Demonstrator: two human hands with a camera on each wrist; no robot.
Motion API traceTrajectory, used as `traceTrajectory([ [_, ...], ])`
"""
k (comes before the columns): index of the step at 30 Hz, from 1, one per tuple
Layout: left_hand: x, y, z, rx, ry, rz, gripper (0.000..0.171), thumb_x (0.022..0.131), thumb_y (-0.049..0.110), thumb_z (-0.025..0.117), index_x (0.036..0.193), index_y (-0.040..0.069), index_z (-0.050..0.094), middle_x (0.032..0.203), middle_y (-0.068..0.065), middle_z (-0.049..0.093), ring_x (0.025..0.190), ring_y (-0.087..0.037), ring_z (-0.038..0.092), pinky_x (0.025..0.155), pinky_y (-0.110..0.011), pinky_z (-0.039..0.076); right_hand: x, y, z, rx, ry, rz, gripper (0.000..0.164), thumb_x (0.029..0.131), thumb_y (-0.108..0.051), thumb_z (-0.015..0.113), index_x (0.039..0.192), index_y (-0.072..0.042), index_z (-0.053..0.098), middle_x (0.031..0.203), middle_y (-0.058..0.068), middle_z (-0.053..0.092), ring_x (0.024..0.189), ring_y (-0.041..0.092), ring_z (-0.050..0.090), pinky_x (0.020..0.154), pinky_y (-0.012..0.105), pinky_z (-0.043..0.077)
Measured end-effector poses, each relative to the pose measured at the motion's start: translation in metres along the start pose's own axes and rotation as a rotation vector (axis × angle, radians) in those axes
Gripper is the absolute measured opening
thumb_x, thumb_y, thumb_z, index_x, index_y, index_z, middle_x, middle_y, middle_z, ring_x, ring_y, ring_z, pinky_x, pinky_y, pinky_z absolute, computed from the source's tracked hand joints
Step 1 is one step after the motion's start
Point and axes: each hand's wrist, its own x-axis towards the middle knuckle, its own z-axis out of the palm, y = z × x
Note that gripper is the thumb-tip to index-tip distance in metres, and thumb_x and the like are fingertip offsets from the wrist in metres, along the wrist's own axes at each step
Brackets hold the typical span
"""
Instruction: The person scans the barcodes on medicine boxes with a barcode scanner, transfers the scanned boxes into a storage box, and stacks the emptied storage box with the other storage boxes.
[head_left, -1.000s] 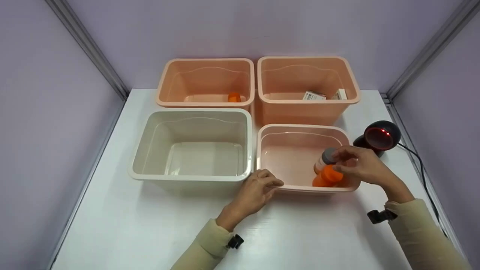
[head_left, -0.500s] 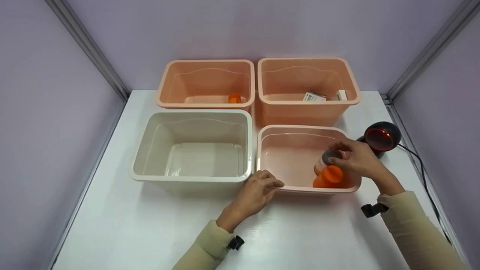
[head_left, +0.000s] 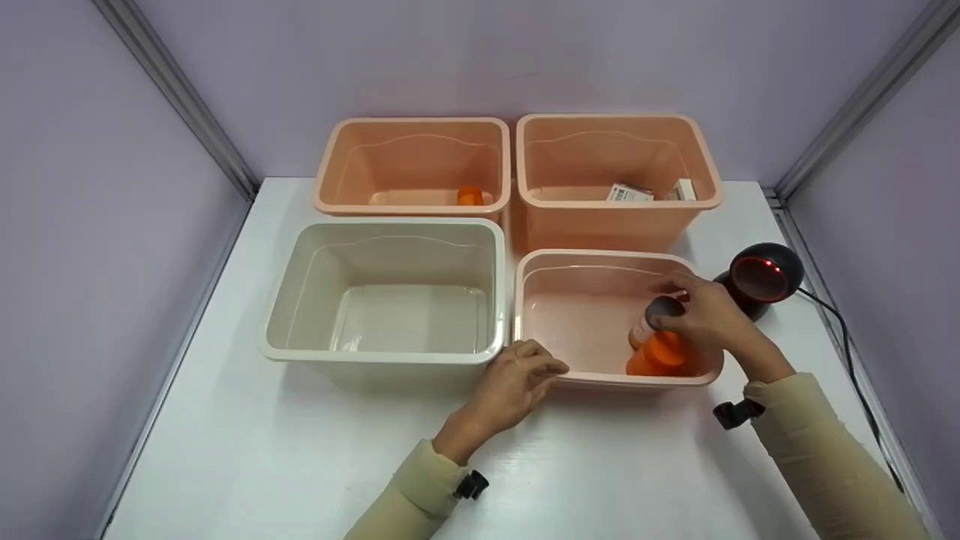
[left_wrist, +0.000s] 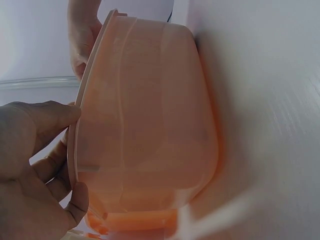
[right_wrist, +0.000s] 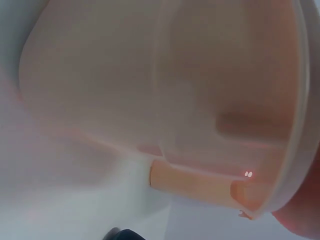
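Observation:
My left hand (head_left: 510,379) grips the front rim of a pale pink bin (head_left: 600,377) near its left corner. In the left wrist view the fingers lie on both sides of the rim of this bin (left_wrist: 145,115). My right hand (head_left: 709,316) reaches in over the bin's right side. Thumb and fingers hold the dark grey cap (head_left: 663,309) of a small bottle (head_left: 641,332) standing tilted inside. Right in front of it is an orange bottle (head_left: 660,355), partly covered by the hand's shadow. In the right wrist view the bin wall hides both bottles.
An off-white bin (head_left: 382,357) stands to the left. Behind are two peach bins, one (head_left: 412,124) with an orange item (head_left: 470,196), the other (head_left: 607,202) with small boxes (head_left: 630,193). A black scanner (head_left: 766,271) with a lit red window and cable stands right.
My right hand has moved left and slightly forward, and its fingers have closed around the bottle's grey cap. The left hand stays on the rim.

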Motion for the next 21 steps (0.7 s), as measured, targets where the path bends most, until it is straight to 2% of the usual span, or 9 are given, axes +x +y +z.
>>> traceTrajectory([
  [6,0.001,0.001,0.0,-0.002,0.006,0.002,0.017,0.094,0.014,0.07,0.109,0.02,0.076,0.1,0.004,0.065,0.105,-0.015,0.059,0.096,-0.03,0.047,0.003,-0.001,0.004,0.006,-0.037,0.051,0.057,0.079,-0.011,0.078,0.133,-0.007,0.06,0.132,0.016,0.062,0.112,0.036,0.057,0.103,0.055,0.05],
  [15,0.001,0.001,-0.001,-0.004,0.005,-0.008,0.017,0.093,0.014,0.07,0.108,0.02,0.076,0.099,0.004,0.065,0.104,-0.015,0.059,0.094,-0.03,0.047,0.01,-0.008,0.009,-0.007,-0.045,0.04,0.058,0.08,-0.015,0.08,0.134,-0.013,0.058,0.131,0.013,0.06,0.113,0.034,0.057,0.103,0.055,0.05],
  [21,0.001,0.001,-0.001,-0.001,0.001,-0.015,0.017,0.093,0.014,0.069,0.108,0.021,0.076,0.099,0.004,0.065,0.106,-0.015,0.059,0.096,-0.031,0.047,0.016,-0.014,0.014,0.007,-0.06,0.016,0.056,0.081,-0.017,0.081,0.132,-0.009,0.059,0.124,0.016,0.063,0.111,0.033,0.058,0.103,0.055,0.049],
])
